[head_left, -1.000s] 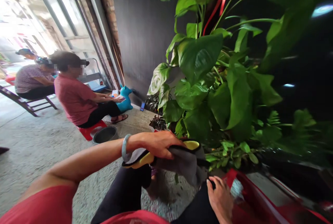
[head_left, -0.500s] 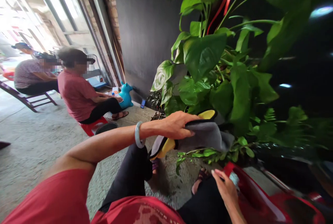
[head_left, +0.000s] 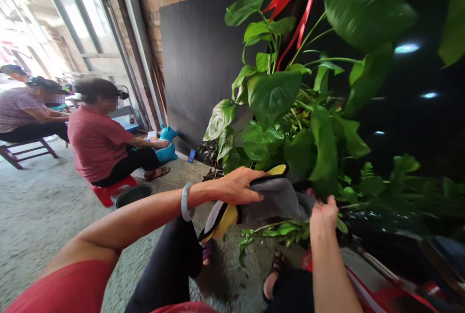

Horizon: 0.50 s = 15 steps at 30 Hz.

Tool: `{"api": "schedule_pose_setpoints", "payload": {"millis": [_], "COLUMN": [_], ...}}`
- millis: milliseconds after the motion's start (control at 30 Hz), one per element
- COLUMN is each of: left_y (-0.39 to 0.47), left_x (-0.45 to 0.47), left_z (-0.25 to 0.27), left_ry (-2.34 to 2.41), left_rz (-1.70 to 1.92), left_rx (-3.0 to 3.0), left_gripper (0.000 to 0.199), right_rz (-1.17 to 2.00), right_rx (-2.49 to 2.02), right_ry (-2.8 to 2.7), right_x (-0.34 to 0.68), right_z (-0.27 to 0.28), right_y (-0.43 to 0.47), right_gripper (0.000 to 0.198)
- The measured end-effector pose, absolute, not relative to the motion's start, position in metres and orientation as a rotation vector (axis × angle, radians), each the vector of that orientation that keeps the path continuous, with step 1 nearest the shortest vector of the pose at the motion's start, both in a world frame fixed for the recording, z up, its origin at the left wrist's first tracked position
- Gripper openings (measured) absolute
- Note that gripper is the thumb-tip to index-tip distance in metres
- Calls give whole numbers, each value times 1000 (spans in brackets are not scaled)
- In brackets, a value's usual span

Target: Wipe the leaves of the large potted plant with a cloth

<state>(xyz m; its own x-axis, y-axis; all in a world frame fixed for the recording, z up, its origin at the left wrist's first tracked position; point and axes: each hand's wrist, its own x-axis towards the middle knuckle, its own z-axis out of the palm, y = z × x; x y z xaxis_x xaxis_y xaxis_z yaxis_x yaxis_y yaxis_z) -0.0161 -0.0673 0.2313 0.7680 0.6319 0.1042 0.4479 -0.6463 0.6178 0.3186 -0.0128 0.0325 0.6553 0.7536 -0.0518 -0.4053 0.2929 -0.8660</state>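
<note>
A grey and yellow cleaning cloth with black edging (head_left: 276, 199) stretches between my two hands, in front of the leafy plant. My left hand (head_left: 238, 184), with a pale bangle at the wrist, is closed over the cloth's left part, and a yellow corner hangs below it. At the cloth's right end my right hand (head_left: 324, 211) has its fingers closed on the grey fabric. Large green leaves (head_left: 274, 95) rise just behind the cloth, and a low leafy sprig (head_left: 279, 230) shows beneath it.
A red bag-like item (head_left: 366, 289) lies at lower right. To the left, a person in a pink shirt (head_left: 100, 143) sits on a red stool beside a dark basin (head_left: 133, 195) and a blue animal figure (head_left: 167, 146). A black panel (head_left: 203, 56) leans against the brick wall.
My right hand has risen from beside the red item to the cloth's right end and taken hold of it. My left hand keeps its grip. The view has shifted slightly right and up.
</note>
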Motion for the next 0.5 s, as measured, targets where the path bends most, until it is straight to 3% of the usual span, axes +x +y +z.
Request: {"api": "schedule_pose_setpoints", "payload": {"millis": [267,500], "left_y": [-68,-54], "left_x": [10,79], "left_z": [233,270], "left_ry": [624,562], "left_rz": [475,947], "left_rx": [2325,2298], "left_gripper": [50,47], "right_rz": [759,814], "right_rx": [-949,-903], "right_ry": [-378,-400], "right_x": [312,235], "right_z": [46,31], "right_y": [-60,-92], "right_gripper": [28,36]}}
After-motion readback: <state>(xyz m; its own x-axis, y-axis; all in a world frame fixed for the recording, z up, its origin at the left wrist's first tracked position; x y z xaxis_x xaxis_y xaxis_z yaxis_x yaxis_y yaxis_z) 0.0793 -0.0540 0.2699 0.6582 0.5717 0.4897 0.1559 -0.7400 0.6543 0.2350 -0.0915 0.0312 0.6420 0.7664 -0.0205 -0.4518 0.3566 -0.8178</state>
